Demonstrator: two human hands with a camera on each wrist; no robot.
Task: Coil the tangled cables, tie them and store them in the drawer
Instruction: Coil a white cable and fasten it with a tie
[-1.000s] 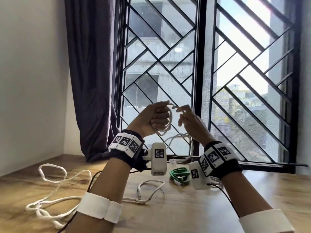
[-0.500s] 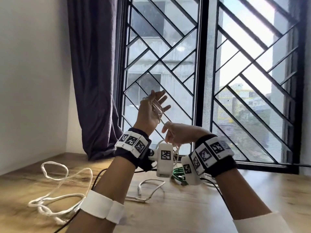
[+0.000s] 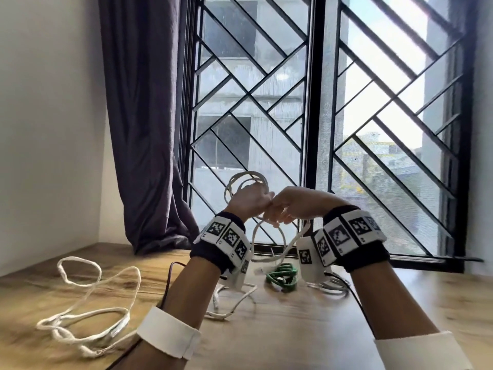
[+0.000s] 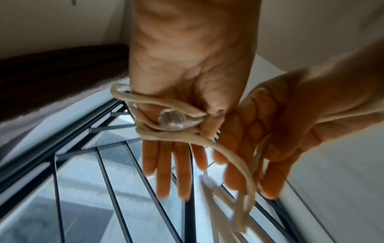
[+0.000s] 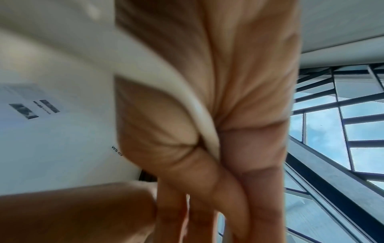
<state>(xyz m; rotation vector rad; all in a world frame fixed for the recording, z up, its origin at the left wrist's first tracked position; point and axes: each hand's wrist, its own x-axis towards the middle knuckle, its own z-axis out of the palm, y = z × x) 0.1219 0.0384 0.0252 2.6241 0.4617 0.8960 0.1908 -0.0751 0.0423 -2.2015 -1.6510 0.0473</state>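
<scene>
My left hand [image 3: 248,202] is raised before the window with a white cable [image 3: 246,180] wound in loops round it. In the left wrist view its fingers [image 4: 164,164] are straight, while the thumb pins the turns and a clear plug [image 4: 171,119] against the palm. My right hand [image 3: 296,206] sits right beside it and grips the free strand [image 5: 205,128] between thumb and fingers. The remaining cable [image 3: 282,236] hangs in a loop down to the table. No drawer is in view.
On the wooden table [image 3: 293,329] lie a loose white cord [image 3: 88,303] at left, a white cable [image 3: 232,303] under my left wrist, a coiled green cable [image 3: 281,273] and a pale coil [image 3: 333,288]. A dark curtain [image 3: 146,129] and window grille [image 3: 320,129] stand behind.
My right hand has come up from below to beside the left hand, carrying the strand. More loops now stand above the left hand, whose thumb has closed on them.
</scene>
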